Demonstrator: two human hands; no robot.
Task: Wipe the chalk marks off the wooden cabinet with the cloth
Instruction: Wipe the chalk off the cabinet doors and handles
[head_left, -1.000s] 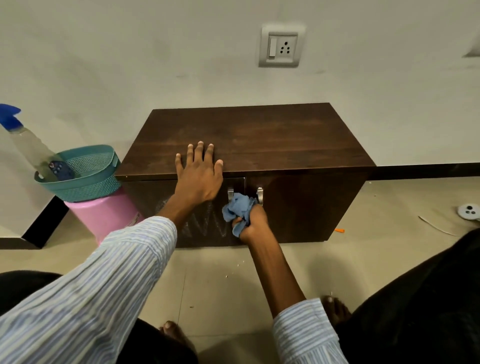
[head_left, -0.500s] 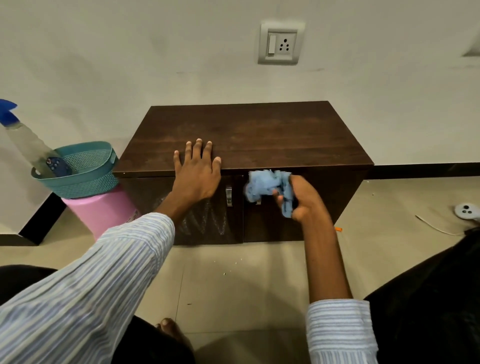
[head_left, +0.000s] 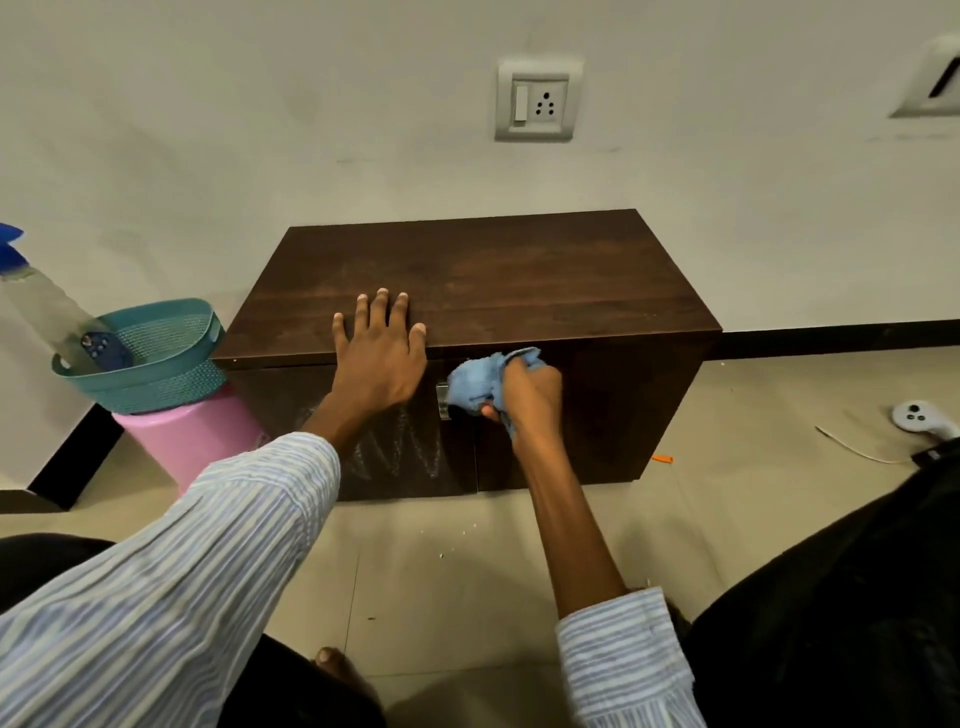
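Two hands are at work here; your right hand (head_left: 530, 397) has its fingers (head_left: 491, 413) clamped on the bunched blue cloth (head_left: 480, 379), pressed high on the front of the wooden cabinet (head_left: 519, 280), just beside the metal handle (head_left: 442, 400) at the door seam; your left hand (head_left: 382, 358) lies flat with fingers spread, holding nothing, on the front lip of the cabinet top. The chalk marks (head_left: 400, 447), a pale zigzag, sit on the left door, at about 8 o'clock from the cloth, below your left wrist; the band runs side to side across the door, partly hidden by your left forearm. The cloth hand is the nearer one for the job, so the coming stroke looks to be down and leftward, then along that band. No brand, label or writing can be read anywhere; further out at 9 o'clock a teal basket (head_left: 171, 374) sits on a pink stool (head_left: 192, 436), and a wall socket (head_left: 537, 98) is at 12.
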